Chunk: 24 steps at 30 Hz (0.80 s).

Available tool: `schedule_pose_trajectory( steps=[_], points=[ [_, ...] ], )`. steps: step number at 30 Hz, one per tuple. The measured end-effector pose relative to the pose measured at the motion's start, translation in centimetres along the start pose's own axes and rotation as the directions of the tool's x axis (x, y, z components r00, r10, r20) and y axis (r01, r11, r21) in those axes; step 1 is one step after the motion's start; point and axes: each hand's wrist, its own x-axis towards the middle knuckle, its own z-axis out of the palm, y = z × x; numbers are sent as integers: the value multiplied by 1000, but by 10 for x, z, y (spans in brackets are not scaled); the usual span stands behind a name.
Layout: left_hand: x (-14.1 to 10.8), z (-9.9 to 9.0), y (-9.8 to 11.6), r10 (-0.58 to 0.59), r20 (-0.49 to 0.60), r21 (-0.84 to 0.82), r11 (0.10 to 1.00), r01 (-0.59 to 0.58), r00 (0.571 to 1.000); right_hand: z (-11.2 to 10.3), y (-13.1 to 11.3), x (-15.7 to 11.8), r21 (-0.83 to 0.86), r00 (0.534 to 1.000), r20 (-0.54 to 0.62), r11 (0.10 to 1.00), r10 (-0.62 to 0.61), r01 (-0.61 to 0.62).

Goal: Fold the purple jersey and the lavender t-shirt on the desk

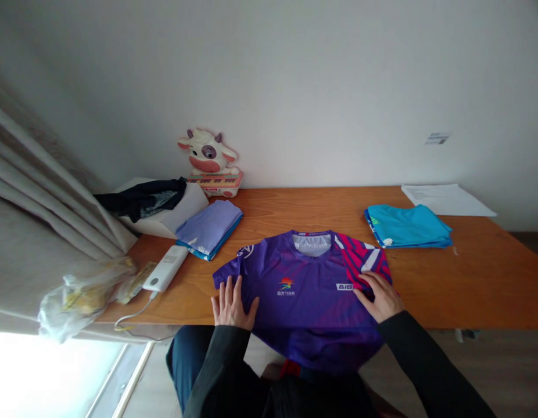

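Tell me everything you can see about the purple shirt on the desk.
The purple short-sleeved shirt looks like smooth, thin sports fabric, with a round neckline, a pale inner back and one shoulder in pink and white stripes. The chest bears a small multicoloured emblem and a "BIG" label. It lies spread out, neckline toward the wall, its lower part hanging over the wooden desk's near edge. The left hand and right hand touch its sides.

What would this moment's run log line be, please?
left hand: on purple shirt | right hand: on its striped side | shirt: spread, lower part off table
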Motion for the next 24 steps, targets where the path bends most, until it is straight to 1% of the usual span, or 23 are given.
schedule_pose_trajectory(
  steps=[2, 4, 8, 10, 12, 14, 16, 17, 18, 20, 22, 23, 24],
  points=[
    [-7, 1, -12, -21, 42, 33, 999, 20, 999, -5, 5, -4, 9, 1000, -2, 1000, -15, 15],
    [-16, -6, -23, -30, 48, 36, 999, 28, 998, -9, 10, -8, 30, 999, 18, 999, -31, 30],
    [-25, -29, -45, -182, 22, 45, 983, 181, 983, -16, 18, -10, 82, 992, 86, 993, -93, 86],
    [-25, -36, -56, -242, -38, 66, 968, 244, 970, -18, 21, -9, 97, 988, 104, 989, -117, 107],
    [-23, -38, -66, -232, -123, 84, 966, 243, 965, -19, 23, -7, 103, 985, 109, 987, -132, 121],
    [-18, -35, -72, -156, -162, 72, 983, 170, 974, -18, 24, -5, 99, 983, 117, 986, -144, 132],
    [-12, -31, -75, -63, -129, 2, 998, 64, 990, -17, 23, -2, 86, 981, 123, 987, -147, 137],
    [-8, -30, -75, -45, -110, -47, 998, 40, 993, -16, 21, -1, 82, 981, 126, 987, -145, 135],
    [-4, -29, -75, -65, -96, -101, 993, 56, 993, -16, 20, 0, 82, 982, 127, 988, -141, 131],
    [4, -31, -72, -189, -69, -248, 954, 167, 980, -15, 16, 0, 96, 983, 126, 988, -132, 120],
    [15, -35, -68, -297, -10, -424, 866, 265, 955, -15, 14, 0, 119, 984, 130, 987, -122, 107],
    [20, -38, -66, -309, 28, -503, 818, 280, 951, -15, 14, 0, 131, 984, 131, 986, -117, 99],
    [25, -40, -65, -293, 60, -561, 781, 275, 954, -15, 14, -1, 141, 985, 131, 986, -111, 92]
  ],
)
